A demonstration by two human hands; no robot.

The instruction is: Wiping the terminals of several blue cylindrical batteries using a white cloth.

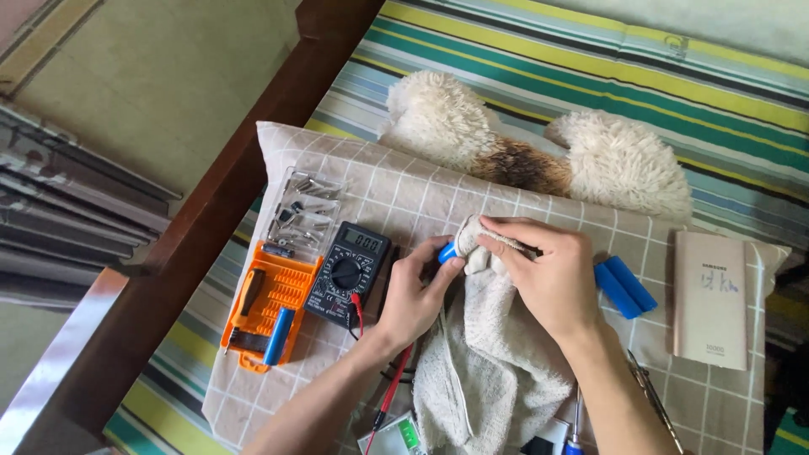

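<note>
Blue battery cell (pixel 447 251) gripped in left hand (pixel 415 291); right hand (pixel 548 274) pinches grey towel (pixel 493 354) (multimeter (pixel 348 274) at nine o'clock).

A blue cylindrical battery (pixel 447 251) sits at the frame's centre, mostly wrapped in an off-white towel (pixel 493 345); only its rounded end shows, pointing left.

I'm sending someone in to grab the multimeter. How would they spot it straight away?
Start at the checked pillow on the striped bed. Near its left edge lies an orange tool tray, and the multimeter sits directly right of it, just left of the left hand. It is the only black box there, with a round dial, a small screen and a red lead.
</note>
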